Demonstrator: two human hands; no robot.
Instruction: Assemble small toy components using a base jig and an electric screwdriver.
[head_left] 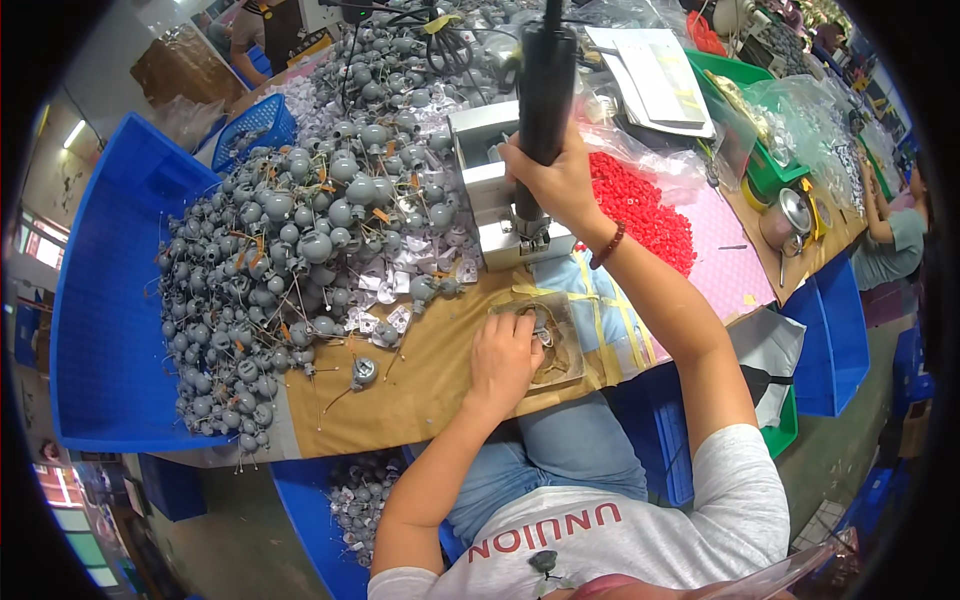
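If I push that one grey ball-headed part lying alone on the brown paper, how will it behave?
The lone grey part has a round head, so it would probably roll or swing rather than slide. Its thin wire leads look bendable and might snag on the pile of grey parts nearby. It appears small, so it is likely light.

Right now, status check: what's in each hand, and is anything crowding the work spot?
Right hand grips black power screwdriver, upright over metal fixture. Left hand on small part at shallow tray. Grey parts pile close on the left, red caps right.
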